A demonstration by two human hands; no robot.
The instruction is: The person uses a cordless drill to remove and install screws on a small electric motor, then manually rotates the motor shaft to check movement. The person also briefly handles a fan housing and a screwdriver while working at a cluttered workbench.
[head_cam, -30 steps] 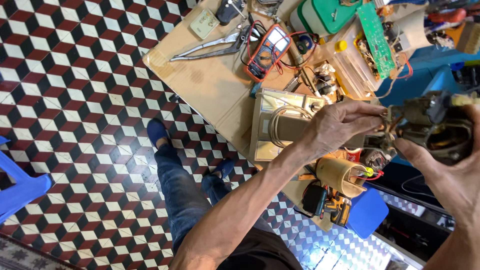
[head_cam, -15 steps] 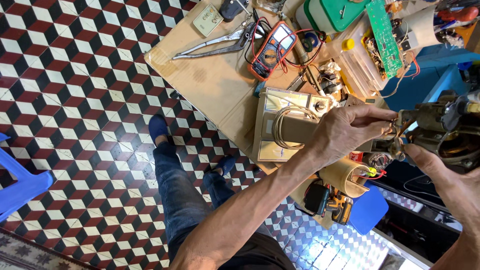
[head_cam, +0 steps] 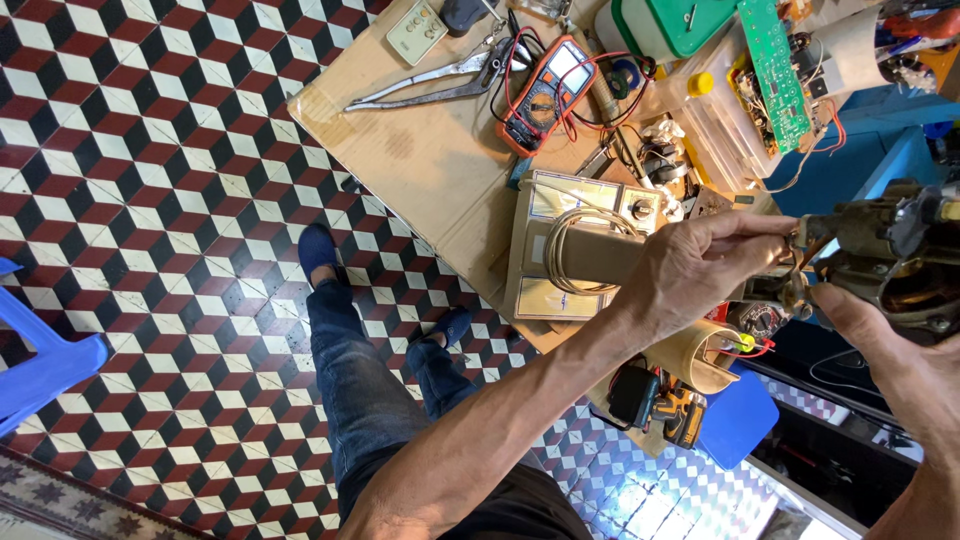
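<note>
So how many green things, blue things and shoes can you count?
Green things: 2, a green-lidded box and a green circuit board
Blue things: 2, a plastic chair and a blue lid
Shoes: 2, one and another
Total: 6

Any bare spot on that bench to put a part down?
Yes: bare cardboard between the long pliers and the beige panel, out to the bench edge. Crowded past the multimeter: leads, green circuit board, clear box.
</note>
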